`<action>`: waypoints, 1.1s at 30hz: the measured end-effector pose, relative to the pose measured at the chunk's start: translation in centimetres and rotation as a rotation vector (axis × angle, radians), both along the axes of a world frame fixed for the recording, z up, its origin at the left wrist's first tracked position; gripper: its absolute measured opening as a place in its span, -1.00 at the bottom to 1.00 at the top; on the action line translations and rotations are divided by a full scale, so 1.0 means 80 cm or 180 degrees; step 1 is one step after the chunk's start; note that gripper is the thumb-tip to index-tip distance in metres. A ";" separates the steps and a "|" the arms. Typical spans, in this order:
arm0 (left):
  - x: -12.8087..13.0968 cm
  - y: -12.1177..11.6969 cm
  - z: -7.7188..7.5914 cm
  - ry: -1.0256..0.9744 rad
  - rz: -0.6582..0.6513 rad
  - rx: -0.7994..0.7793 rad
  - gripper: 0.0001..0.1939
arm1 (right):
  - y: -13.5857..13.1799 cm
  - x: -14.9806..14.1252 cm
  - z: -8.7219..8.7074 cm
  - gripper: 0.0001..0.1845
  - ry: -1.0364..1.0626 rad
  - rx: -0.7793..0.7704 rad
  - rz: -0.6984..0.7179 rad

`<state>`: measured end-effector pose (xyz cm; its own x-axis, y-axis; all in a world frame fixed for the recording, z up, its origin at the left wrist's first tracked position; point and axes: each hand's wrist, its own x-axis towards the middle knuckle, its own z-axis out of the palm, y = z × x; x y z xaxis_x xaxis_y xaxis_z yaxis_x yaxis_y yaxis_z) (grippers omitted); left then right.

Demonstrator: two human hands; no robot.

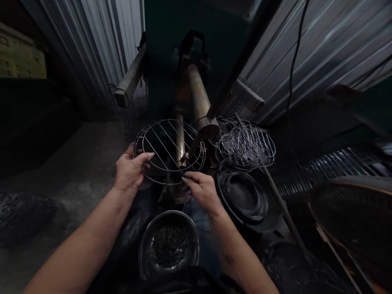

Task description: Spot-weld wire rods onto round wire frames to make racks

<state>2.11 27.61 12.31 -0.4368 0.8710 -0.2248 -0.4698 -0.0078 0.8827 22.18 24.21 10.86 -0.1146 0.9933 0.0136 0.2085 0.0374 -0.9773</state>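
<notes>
Both my hands hold a round wire rack (153, 124) with parallel straight wires across a circular rim, tilted up in front of me. My left hand (130, 171) grips the rim on the near left side, with the thumb lying along it. My right hand (202, 190) holds the lower rim at the near right. Behind the rack stands a thick metal post (199, 98) with a dark tip (205, 131) reaching towards the wires. A steel bowl (168, 245) of tangled wire pieces sits below my hands.
A pile of wire racks (245, 147) lies to the right, above a dark pan of wire rings (241, 196). Corrugated metal sheets (330, 53) form walls on both sides. A large round mesh (352, 220) sits at far right. A concrete floor (73, 163) spreads left.
</notes>
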 end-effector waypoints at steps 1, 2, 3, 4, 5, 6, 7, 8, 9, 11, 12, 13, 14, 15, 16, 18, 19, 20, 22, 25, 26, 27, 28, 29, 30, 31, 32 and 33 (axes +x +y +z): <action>0.000 0.001 0.000 -0.0005 0.0006 -0.0017 -0.51 | -0.002 -0.006 0.004 -0.78 0.0189 -0.0135 -0.0108; 0.001 0.002 0.001 -0.0006 0.0016 -0.0028 -0.52 | -0.005 -0.011 0.006 -0.76 0.0421 -0.0261 -0.0210; 0.001 0.002 0.002 -0.0002 0.0030 -0.0028 -0.51 | -0.008 -0.017 0.008 -0.74 0.0671 -0.0344 -0.0293; 0.001 0.003 0.002 0.0005 0.0032 -0.0025 -0.51 | -0.010 -0.020 0.009 -0.73 0.0898 -0.0348 -0.0343; 0.002 0.003 0.002 0.0009 0.0031 -0.0031 -0.51 | -0.012 -0.023 0.008 -0.73 0.1062 -0.0266 -0.0368; 0.002 0.003 0.002 0.0006 0.0022 -0.0043 -0.51 | -0.013 -0.023 0.007 -0.75 0.1141 -0.0125 -0.0384; 0.002 0.002 0.002 -0.0001 0.0013 -0.0047 -0.52 | -0.014 -0.023 0.005 -0.78 0.1132 0.0007 -0.0398; 0.002 0.001 0.002 -0.0009 0.0005 -0.0042 -0.53 | -0.014 -0.021 0.002 -0.80 0.1060 0.0076 -0.0418; 0.001 0.001 0.002 -0.0013 -0.0001 -0.0032 -0.53 | -0.014 -0.019 -0.001 -0.80 0.0957 0.0064 -0.0442; 0.001 0.000 0.001 -0.0004 -0.0016 0.0011 -0.52 | -0.012 -0.015 -0.006 -0.79 0.0747 -0.0085 -0.0520; 0.001 0.000 0.001 0.0005 -0.0024 0.0029 -0.51 | -0.010 -0.015 -0.007 -0.78 0.0667 -0.0134 -0.0581; 0.001 0.000 0.001 0.0012 -0.0033 0.0037 -0.51 | -0.009 -0.015 -0.008 -0.76 0.0609 -0.0136 -0.0648; 0.001 0.001 0.001 0.0009 -0.0036 0.0035 -0.50 | -0.007 -0.016 -0.009 -0.74 0.0583 -0.0104 -0.0710; 0.000 0.002 0.001 0.0004 -0.0033 0.0029 -0.49 | -0.006 -0.018 -0.010 -0.73 0.0593 -0.0071 -0.0764; 0.000 0.003 0.002 -0.0001 -0.0023 0.0016 -0.49 | -0.004 -0.020 -0.010 -0.72 0.0644 -0.0052 -0.0814; -0.001 0.005 0.003 -0.0009 -0.0002 -0.0029 -0.47 | -0.003 -0.023 -0.010 -0.71 0.0783 -0.0064 -0.0869; -0.001 0.005 0.004 -0.0013 0.0004 -0.0053 -0.46 | -0.003 -0.025 -0.010 -0.70 0.0837 -0.0072 -0.0887; -0.002 0.005 0.005 -0.0019 0.0004 -0.0068 -0.46 | -0.003 -0.026 -0.010 -0.71 0.0880 -0.0075 -0.0898; -0.004 0.004 0.006 -0.0041 -0.0024 -0.0029 -0.45 | -0.004 -0.026 -0.009 -0.73 0.0929 -0.0049 -0.0894; -0.005 0.004 0.007 -0.0062 -0.0065 0.0089 -0.47 | -0.005 -0.026 -0.005 -0.73 0.0957 -0.0048 -0.0891; -0.005 0.005 0.007 -0.0063 -0.0055 0.0091 -0.48 | -0.005 -0.026 -0.003 -0.72 0.0955 -0.0070 -0.0898; -0.005 0.006 0.007 -0.0061 -0.0046 0.0069 -0.48 | -0.004 -0.026 -0.002 -0.71 0.0949 -0.0091 -0.0912; -0.005 0.008 0.007 -0.0056 -0.0041 0.0030 -0.48 | -0.002 -0.027 0.000 -0.71 0.0936 -0.0109 -0.0924; -0.004 0.011 0.007 -0.0050 -0.0043 -0.0006 -0.48 | -0.001 -0.027 0.001 -0.70 0.0918 -0.0119 -0.0928; -0.004 0.013 0.008 -0.0042 -0.0064 -0.0018 -0.49 | 0.001 -0.027 0.003 -0.70 0.0900 -0.0126 -0.0924; -0.003 0.016 0.008 -0.0034 -0.0083 -0.0020 -0.50 | 0.003 -0.027 0.004 -0.70 0.0887 -0.0128 -0.0915; -0.003 0.018 0.008 -0.0021 -0.0100 -0.0017 -0.52 | 0.005 -0.026 0.004 -0.71 0.0881 -0.0126 -0.0908; -0.002 0.020 0.008 -0.0009 -0.0109 -0.0013 -0.53 | 0.007 -0.026 0.005 -0.71 0.0885 -0.0119 -0.0901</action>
